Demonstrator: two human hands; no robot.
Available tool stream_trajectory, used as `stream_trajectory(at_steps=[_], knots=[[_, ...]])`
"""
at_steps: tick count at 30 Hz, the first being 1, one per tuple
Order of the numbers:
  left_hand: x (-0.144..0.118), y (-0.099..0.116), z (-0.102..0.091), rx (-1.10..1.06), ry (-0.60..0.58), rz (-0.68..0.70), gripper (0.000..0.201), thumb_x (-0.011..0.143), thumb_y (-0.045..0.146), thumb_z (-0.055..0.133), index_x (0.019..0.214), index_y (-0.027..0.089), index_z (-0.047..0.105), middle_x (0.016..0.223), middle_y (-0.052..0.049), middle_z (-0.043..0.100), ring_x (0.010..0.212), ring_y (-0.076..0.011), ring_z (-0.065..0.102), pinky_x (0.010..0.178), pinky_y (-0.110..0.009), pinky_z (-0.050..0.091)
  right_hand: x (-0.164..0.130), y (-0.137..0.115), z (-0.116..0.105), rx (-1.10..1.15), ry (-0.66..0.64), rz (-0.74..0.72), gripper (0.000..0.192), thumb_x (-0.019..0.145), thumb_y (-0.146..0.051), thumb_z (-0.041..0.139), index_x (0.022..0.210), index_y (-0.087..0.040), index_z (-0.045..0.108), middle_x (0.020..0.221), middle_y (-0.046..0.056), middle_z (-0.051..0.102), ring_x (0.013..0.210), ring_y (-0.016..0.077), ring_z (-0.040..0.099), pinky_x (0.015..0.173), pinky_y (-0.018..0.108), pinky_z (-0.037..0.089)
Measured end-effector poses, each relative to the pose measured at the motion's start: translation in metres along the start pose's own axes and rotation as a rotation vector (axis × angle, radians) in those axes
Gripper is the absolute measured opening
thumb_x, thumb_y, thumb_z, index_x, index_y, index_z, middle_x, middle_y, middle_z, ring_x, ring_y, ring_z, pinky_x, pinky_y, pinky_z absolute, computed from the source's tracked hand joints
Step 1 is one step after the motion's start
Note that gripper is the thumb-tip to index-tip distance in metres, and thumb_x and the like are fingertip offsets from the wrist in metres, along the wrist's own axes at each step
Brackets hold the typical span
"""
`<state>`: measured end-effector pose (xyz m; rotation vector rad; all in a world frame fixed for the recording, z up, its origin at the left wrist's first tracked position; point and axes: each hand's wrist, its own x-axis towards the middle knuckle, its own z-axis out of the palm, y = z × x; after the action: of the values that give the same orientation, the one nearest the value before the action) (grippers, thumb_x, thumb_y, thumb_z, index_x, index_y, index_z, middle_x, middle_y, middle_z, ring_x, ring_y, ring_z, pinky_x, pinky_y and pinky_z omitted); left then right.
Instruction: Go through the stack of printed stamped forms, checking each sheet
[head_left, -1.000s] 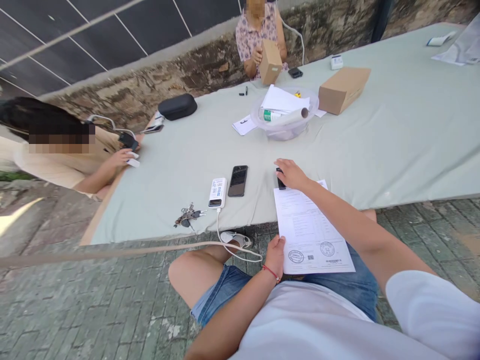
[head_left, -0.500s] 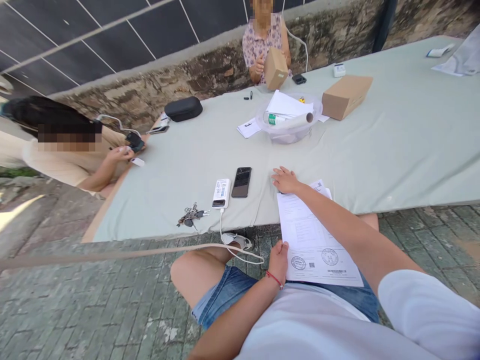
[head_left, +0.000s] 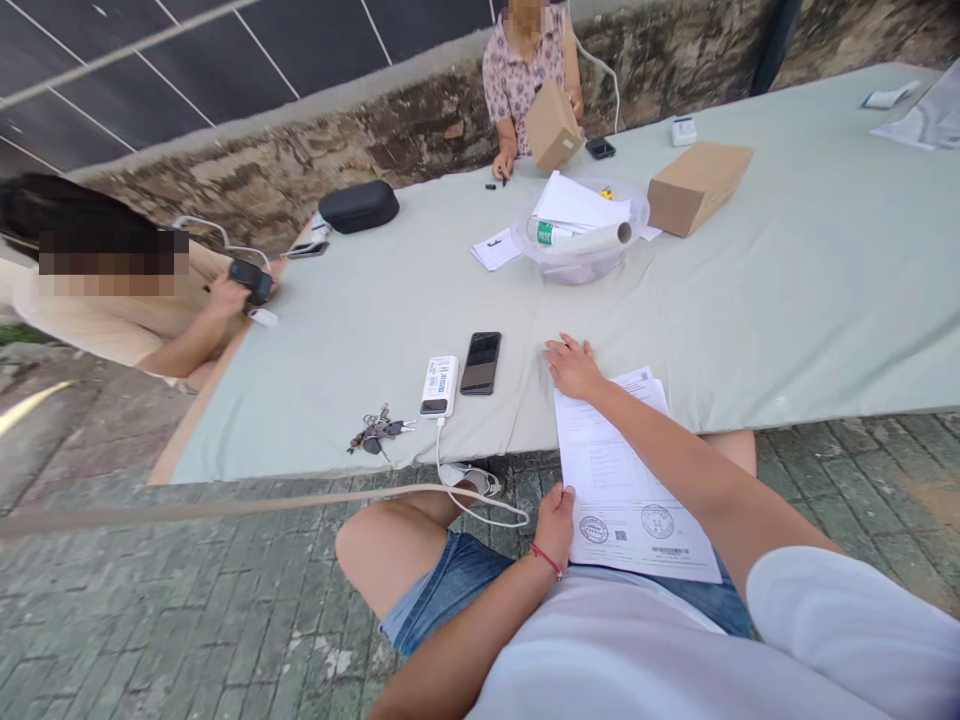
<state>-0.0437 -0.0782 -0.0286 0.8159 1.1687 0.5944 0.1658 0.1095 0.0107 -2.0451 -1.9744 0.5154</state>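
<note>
My left hand (head_left: 553, 527), with a red string bracelet at its wrist, is closed on the left edge of a stack of printed papers (head_left: 611, 465). The top sheet bears round stamps and a barcode. The stack reaches from my lap onto the table edge. My right hand (head_left: 574, 368) lies on the cloth at the far end of the papers, fingers outstretched, its forearm crossing over the sheets. To its left lie a dark phone (head_left: 481, 363) and a white power bank (head_left: 439, 387) with a white cable. A bunch of keys (head_left: 380, 430) is further left.
A clear plastic basin (head_left: 577, 268) with papers and a roll stands mid-table beside a cardboard box (head_left: 697, 188). Across, a person in a floral top holds another box (head_left: 553, 127). At the left, another person handles a black device (head_left: 251, 281) near a black case (head_left: 358, 207).
The person across has lowered one hand from the box to a small black item on the table. My right hand has shifted slightly, still by the papers. The view has turned a little.
</note>
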Motion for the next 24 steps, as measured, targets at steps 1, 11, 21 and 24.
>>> stream_trajectory(at_steps=[1,11,21,24], knots=[[0.001,0.000,0.000,0.000,-0.007,-0.002,0.044,0.077,0.060,0.077,0.085,0.017,0.068,0.087,-0.008,0.074,0.090,-0.0261,0.068,0.091,-0.040,0.053,-0.001,0.000,0.002,-0.008,0.017,-0.001,0.050,0.105,-0.024,0.029,0.148,-0.023,0.055,0.168,0.008,0.038,0.161,0.0336,0.014,0.124,0.075,0.011],[0.000,0.012,-0.006,-0.046,-0.020,0.001,0.050,0.071,0.062,0.082,0.088,0.016,0.069,0.084,-0.008,0.076,0.085,-0.0260,0.070,0.085,-0.040,0.055,-0.004,-0.011,-0.018,0.019,0.174,0.000,0.055,0.107,-0.046,0.034,0.152,-0.019,0.048,0.171,0.014,0.031,0.160,0.0346,0.020,0.124,0.073,0.009],[-0.001,0.006,-0.031,-0.050,0.030,0.041,0.058,0.067,0.066,0.083,0.089,0.014,0.071,0.085,-0.010,0.077,0.078,-0.0240,0.070,0.080,-0.039,0.055,-0.131,0.024,-0.010,-0.050,0.458,-0.114,0.032,0.104,-0.024,0.042,0.110,-0.023,0.074,0.135,0.012,0.067,0.143,0.0318,0.045,0.122,0.059,0.030],[-0.002,0.007,-0.032,-0.015,0.055,0.057,0.054,0.068,0.064,0.082,0.085,0.015,0.070,0.084,-0.009,0.077,0.078,-0.0228,0.069,0.078,-0.037,0.055,-0.163,0.048,0.008,-0.122,0.364,0.083,0.032,0.101,-0.021,0.045,0.109,-0.024,0.076,0.138,0.011,0.067,0.147,0.0340,0.043,0.120,0.061,0.032]])
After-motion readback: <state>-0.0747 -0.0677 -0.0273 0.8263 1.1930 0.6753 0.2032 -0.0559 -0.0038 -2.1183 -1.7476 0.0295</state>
